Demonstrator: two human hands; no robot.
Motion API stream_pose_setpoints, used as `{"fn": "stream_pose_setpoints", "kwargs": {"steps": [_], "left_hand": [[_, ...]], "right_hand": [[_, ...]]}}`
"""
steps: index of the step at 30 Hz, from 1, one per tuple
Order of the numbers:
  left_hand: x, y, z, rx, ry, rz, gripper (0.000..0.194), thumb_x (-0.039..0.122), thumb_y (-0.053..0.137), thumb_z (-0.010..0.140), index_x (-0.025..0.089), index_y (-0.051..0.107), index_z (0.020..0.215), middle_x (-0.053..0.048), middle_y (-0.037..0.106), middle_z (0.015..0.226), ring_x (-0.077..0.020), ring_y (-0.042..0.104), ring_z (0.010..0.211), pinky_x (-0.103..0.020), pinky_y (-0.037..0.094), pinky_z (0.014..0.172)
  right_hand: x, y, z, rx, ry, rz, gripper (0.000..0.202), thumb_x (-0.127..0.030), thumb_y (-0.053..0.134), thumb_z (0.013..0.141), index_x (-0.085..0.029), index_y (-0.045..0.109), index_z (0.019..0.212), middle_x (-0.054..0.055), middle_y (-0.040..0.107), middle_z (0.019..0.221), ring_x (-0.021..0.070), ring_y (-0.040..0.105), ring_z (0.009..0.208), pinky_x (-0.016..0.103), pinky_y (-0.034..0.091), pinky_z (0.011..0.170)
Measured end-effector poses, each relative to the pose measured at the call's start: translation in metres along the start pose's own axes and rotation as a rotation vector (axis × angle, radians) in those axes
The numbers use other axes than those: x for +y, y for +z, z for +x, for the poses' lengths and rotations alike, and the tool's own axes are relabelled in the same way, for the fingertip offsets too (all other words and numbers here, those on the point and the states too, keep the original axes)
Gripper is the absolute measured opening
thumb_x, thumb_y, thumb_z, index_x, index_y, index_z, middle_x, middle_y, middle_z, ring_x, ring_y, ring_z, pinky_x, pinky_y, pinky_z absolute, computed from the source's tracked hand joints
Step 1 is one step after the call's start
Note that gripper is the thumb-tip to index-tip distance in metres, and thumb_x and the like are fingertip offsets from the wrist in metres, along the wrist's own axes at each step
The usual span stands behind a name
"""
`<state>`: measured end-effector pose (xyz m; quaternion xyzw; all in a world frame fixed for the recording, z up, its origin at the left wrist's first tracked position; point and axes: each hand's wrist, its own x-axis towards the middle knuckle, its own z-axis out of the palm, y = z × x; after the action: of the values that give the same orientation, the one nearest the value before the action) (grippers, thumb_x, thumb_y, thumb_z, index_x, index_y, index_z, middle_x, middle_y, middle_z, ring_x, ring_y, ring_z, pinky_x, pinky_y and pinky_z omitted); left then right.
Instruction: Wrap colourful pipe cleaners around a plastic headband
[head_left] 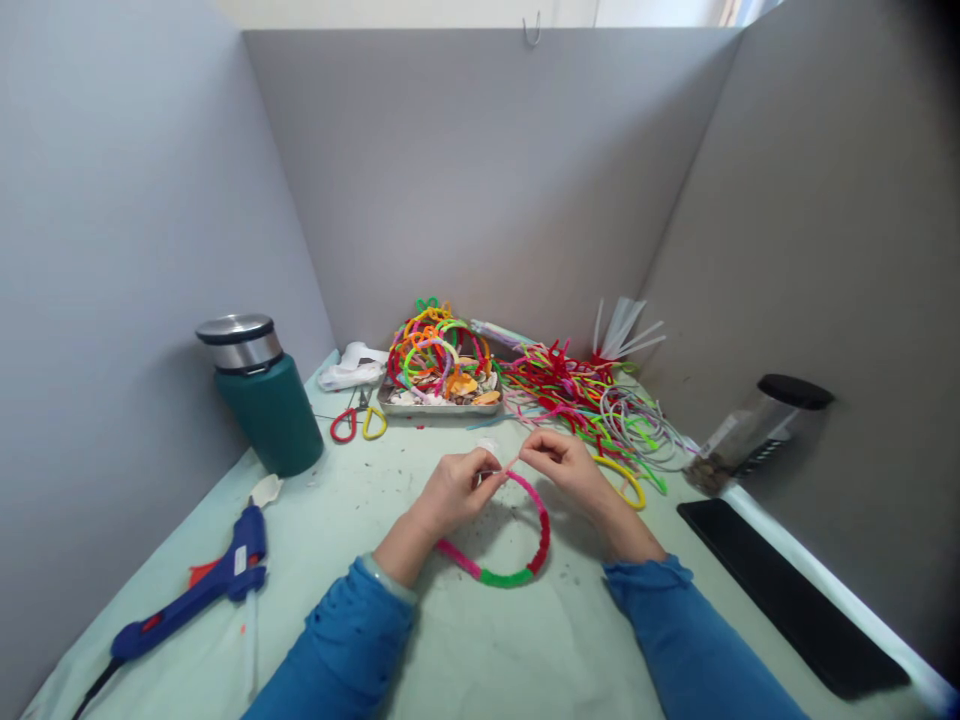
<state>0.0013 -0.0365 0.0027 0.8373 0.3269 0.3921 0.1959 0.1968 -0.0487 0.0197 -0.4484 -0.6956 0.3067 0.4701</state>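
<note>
My left hand (459,492) is closed in a pinch, thumb against finger, at the upper end of a fuzzy ring (506,579). My right hand (559,462) is also closed at the fingertips, on a thin pale pink strand (513,463) that reaches across the small gap between my two hands. The ring hangs below and between them, pink, red, green and pink again, and its other side goes out of sight behind my left wrist. Whether its bottom touches the table (517,650), I cannot tell.

I judge the ring to be very light, soft outside but springy inside, so it may bend if I squeeze it much; the best hold is near the end, where the strand meets it. The strand looks weak, and a gentle pull should be enough.

Close beside my right wrist lies a yellow ring (636,485), so there I have little room. Toward me the table is open between my sleeves. Farther away, the metal tray (442,409) and the heap of coloured stems (555,375) close the far side. On the left stands the bottle (274,415), with the glue gun (196,605) nearer to me.
</note>
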Motion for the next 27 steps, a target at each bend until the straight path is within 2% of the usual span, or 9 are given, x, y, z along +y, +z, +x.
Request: {"fn": "stream_pose_setpoints", "kwargs": {"steps": [4,15,20,27], "left_hand": [[-0.002,0.001,0.001,-0.011,-0.029,-0.073,0.017,0.030,0.055,0.081,0.015,0.062,0.080,0.000,0.062,0.066,-0.0077,0.049,0.054,-0.019,0.036,0.056],[-0.010,0.011,0.003,-0.099,-0.285,-0.280,0.029,0.039,0.057,0.077,0.012,0.065,0.083,0.001,0.054,0.058,-0.0078,0.040,0.051,-0.019,0.031,0.049],[-0.012,0.011,0.004,-0.111,-0.280,-0.239,0.028,0.039,0.057,0.077,0.012,0.065,0.082,0.001,0.055,0.060,-0.0077,0.040,0.052,-0.020,0.031,0.051],[-0.016,0.014,0.003,-0.140,-0.262,-0.297,0.024,0.034,0.058,0.076,0.012,0.064,0.080,0.001,0.056,0.063,-0.0081,0.042,0.055,-0.020,0.033,0.054]], "right_hand": [[0.001,0.003,0.000,-0.071,0.023,0.046,0.015,-0.031,0.058,0.078,-0.017,0.062,0.081,0.002,0.060,0.078,0.0146,0.054,0.072,0.024,0.040,0.064],[0.003,0.016,0.001,-0.041,0.088,0.021,0.017,-0.030,0.054,0.079,-0.016,0.058,0.070,-0.001,0.052,0.064,0.0114,0.046,0.061,0.022,0.035,0.055],[0.004,0.019,0.002,-0.029,0.073,-0.005,0.016,-0.029,0.054,0.079,-0.016,0.059,0.071,-0.001,0.053,0.064,0.0117,0.047,0.060,0.023,0.036,0.055],[0.001,0.025,0.004,-0.023,-0.060,-0.031,0.014,-0.022,0.054,0.079,-0.017,0.061,0.068,0.001,0.058,0.068,0.0133,0.052,0.066,0.024,0.039,0.061]]}}
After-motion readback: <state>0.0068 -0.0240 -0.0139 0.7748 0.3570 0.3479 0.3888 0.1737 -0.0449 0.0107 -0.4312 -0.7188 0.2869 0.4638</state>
